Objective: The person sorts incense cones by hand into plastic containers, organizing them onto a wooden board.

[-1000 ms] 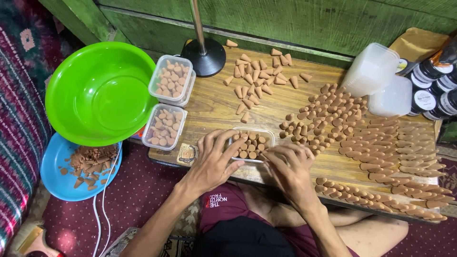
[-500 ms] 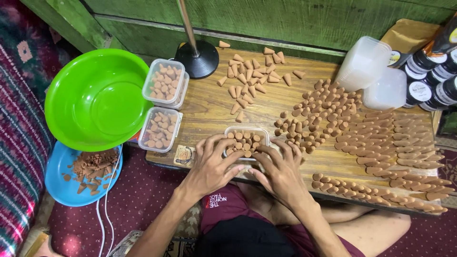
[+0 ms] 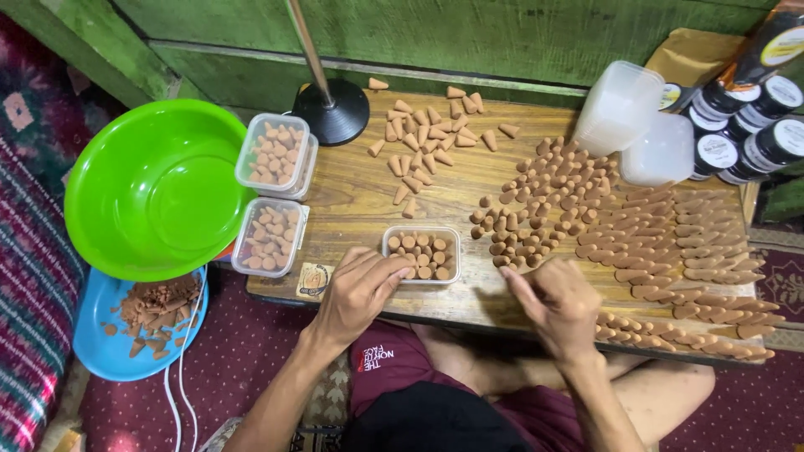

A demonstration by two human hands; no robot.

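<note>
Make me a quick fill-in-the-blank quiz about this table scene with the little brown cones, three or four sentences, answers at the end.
1. The left hand rests at the small clear container holding brown ____.
2. The big empty basin is ____ in colour.
3. The blue plate with broken brown pieces lies ____ the table.
4. The right hand is ____ the container.

Answers: cones; green; off; outside

Low wooden table against a green plank wall

The wooden table (image 3: pixel 360 188) meets the green plank wall (image 3: pixel 469 33) along its far edge; dark red patterned carpet (image 3: pixel 243 360) covers the floor, with striped woven fabric (image 3: pixel 29 276) beyond the table's left edge.
</note>
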